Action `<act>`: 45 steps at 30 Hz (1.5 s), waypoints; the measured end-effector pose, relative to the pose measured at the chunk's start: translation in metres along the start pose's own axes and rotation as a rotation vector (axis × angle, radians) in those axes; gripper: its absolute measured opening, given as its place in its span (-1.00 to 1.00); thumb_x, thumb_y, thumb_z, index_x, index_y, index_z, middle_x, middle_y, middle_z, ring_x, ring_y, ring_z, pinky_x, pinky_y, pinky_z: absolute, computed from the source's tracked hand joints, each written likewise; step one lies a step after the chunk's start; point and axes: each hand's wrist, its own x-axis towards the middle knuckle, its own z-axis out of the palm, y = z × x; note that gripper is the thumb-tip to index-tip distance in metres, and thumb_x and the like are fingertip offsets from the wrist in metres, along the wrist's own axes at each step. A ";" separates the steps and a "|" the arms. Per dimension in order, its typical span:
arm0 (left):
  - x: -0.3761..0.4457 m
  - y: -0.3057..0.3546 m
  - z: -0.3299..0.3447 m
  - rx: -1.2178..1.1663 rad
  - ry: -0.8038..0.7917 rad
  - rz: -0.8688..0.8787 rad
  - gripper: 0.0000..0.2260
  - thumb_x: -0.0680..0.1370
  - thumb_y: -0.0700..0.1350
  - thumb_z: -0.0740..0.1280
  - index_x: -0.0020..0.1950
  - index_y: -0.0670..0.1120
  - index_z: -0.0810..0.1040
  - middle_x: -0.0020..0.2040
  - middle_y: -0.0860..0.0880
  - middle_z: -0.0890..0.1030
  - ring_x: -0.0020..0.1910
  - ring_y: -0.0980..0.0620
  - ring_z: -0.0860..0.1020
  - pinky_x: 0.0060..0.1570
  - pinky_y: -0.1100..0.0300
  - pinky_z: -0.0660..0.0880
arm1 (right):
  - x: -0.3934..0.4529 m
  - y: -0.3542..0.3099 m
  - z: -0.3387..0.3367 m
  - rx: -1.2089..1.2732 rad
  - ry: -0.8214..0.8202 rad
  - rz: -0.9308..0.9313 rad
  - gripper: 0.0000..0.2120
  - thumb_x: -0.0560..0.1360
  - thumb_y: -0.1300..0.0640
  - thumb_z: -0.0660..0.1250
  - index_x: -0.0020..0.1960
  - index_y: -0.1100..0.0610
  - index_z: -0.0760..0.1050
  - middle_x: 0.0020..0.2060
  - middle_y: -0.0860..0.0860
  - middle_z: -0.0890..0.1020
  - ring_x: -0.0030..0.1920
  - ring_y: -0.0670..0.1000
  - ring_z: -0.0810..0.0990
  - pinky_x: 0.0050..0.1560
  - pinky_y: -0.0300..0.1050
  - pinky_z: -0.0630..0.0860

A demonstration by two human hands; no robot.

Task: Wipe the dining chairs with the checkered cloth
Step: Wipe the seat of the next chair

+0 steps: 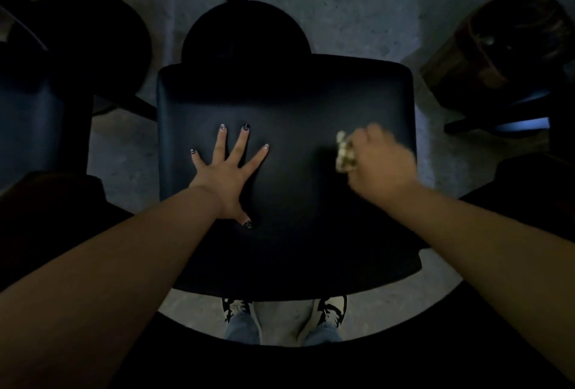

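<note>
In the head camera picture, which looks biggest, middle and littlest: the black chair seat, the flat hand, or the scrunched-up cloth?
1. Black chair seat, by far the biggest.
2. Left hand, spread flat on the seat.
3. Checkered cloth, littlest, though the right hand bunches it up and hides part of it.

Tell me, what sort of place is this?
Probably a dim dining area, maybe a café. Several dark chairs stand close together on a speckled concrete floor: a black padded chair in the middle, another chair at left, and a brown wooden chair at right.
</note>
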 end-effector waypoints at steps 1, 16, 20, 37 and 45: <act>-0.001 0.001 -0.001 0.001 -0.010 -0.003 0.34 0.12 0.42 0.49 0.41 0.22 -0.56 0.38 -0.03 -0.65 0.39 -0.29 -0.53 0.26 -0.56 0.01 | 0.008 0.009 -0.006 -0.006 0.116 0.047 -0.59 0.31 0.19 0.39 0.11 0.20 0.38 0.08 0.20 0.44 0.05 0.25 0.46 -0.16 -0.02 0.39; 0.001 0.001 0.002 -0.008 -0.010 -0.007 0.32 0.15 0.40 0.50 0.41 0.20 -0.55 0.37 -0.05 -0.65 0.39 -0.30 -0.53 0.28 -0.56 0.01 | 0.016 -0.008 0.064 0.362 0.281 0.462 -0.60 0.50 0.23 0.29 0.29 0.28 0.30 0.25 0.28 0.38 0.05 0.28 0.50 -0.02 0.04 0.42; 0.001 0.002 0.002 0.003 -0.001 -0.011 0.33 0.14 0.40 0.50 0.42 0.20 -0.54 0.38 -0.05 -0.64 0.39 -0.31 -0.54 0.27 -0.56 0.01 | 0.010 -0.039 0.072 0.388 0.259 0.488 -0.68 0.47 0.29 0.25 0.21 0.22 0.36 0.18 0.27 0.39 -0.14 0.28 0.54 -0.20 0.01 0.41; 0.003 0.003 0.004 -0.007 0.004 -0.020 0.33 0.15 0.40 0.51 0.41 0.20 -0.56 0.37 -0.05 -0.65 0.38 -0.31 -0.54 0.27 -0.55 0.01 | -0.045 -0.090 0.092 0.189 -0.140 -0.121 -0.48 0.53 0.10 0.17 0.46 0.07 0.17 0.28 0.17 0.29 0.13 0.25 0.45 -0.05 0.09 0.53; 0.003 0.001 0.007 0.003 0.024 -0.010 0.32 0.16 0.41 0.48 0.42 0.19 -0.56 0.38 -0.06 -0.64 0.38 -0.31 -0.55 0.26 -0.55 0.03 | -0.015 -0.048 0.072 0.120 -0.057 -0.624 -0.73 0.42 0.31 0.31 0.11 0.27 0.54 -0.01 0.29 0.55 -0.31 0.25 0.60 -0.38 0.04 0.57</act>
